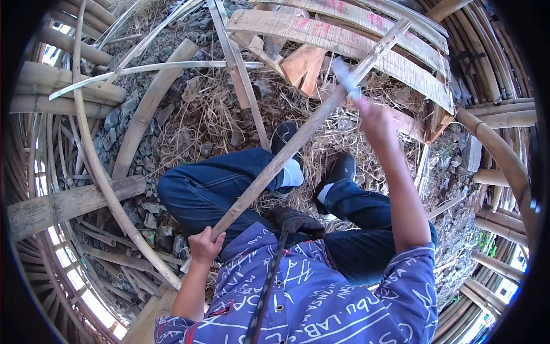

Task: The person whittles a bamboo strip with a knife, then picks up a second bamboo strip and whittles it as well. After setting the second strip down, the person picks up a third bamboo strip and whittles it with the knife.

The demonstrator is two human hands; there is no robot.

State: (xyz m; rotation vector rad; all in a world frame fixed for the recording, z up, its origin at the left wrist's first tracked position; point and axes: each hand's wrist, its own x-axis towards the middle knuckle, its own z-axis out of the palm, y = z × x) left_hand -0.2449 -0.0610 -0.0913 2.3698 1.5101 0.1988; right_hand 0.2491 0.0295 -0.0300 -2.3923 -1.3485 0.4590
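A long wooden pole slants across my lap, from my left side up to the far right. My left hand is closed round its near end. In my right hand is a knife, its pale blade blurred and lying against or just over the pole's far part. The pole's far end overlaps a slatted wooden crate marked in red. I cannot make out whether the blade touches the wood.
Bamboo poles and a long curved bamboo strip lie at the left. Dry shavings and stones cover the ground round my shoes. Bamboo walls rise on both sides. A thin wooden board stands in front of me.
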